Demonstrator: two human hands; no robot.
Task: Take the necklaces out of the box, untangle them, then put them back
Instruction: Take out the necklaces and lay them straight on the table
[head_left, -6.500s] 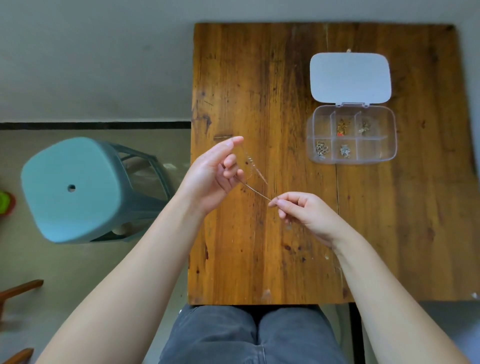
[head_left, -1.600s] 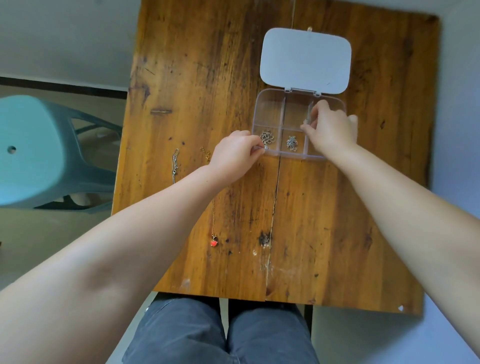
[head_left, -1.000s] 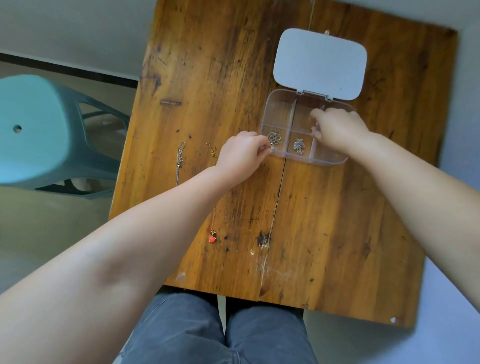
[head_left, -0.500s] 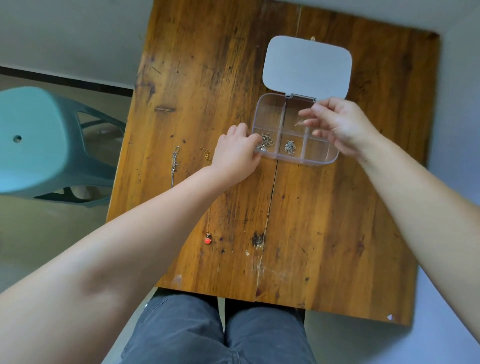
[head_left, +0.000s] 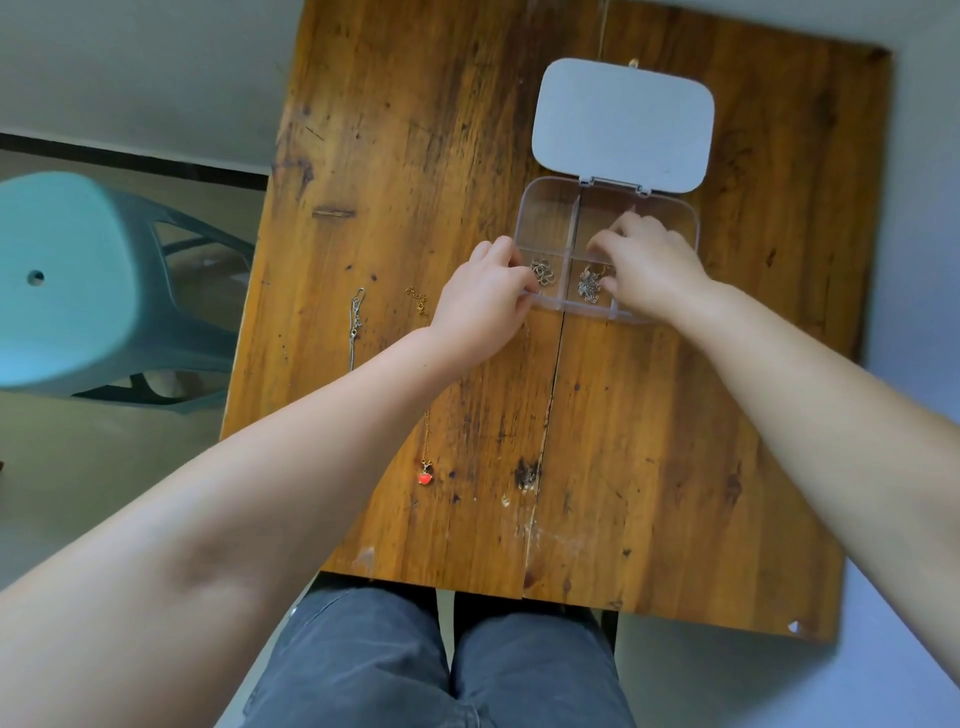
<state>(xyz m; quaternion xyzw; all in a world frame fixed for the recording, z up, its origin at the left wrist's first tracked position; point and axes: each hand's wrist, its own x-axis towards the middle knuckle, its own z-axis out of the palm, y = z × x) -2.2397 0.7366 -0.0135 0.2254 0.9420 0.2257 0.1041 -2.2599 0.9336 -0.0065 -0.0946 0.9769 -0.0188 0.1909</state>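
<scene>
At the far left, off the counter (head_left: 675, 467), stood a teal stool (head_left: 67, 280). Moving right, a silver chain (head_left: 356, 322) lay stretched on the wood, and just beside it a gold necklace (head_left: 423, 395) ran toward me, ending in a red pendant (head_left: 426, 477) at about six o'clock from my left hand (head_left: 480, 306).

That hand was curled narrow, fingertips pressed to the near-left corner of the clear box (head_left: 685, 228), steadying it; I held no necklace there. At one o'clock from it, touching close, a silver tangle (head_left: 543, 271) sat in the near-left compartment. The next compartment held a second tangle (head_left: 589, 285), directly under the fingertips of my right hand (head_left: 644, 265), at its eight o'clock. Those fingers were bent down into the box and drawn close together; whether they had already pinched the chain I cannot tell. The white lid (head_left: 623, 124) lay flat open at twelve o'clock.

I judged these chains feather-light, limp and thin, easy to kink or snap if yanked, and likely to slip from a loose pinch. The best hold looked to be on the bunched clump itself or its pendant, lifted gently straight up, so no loop would catch on a divider wall.
</scene>
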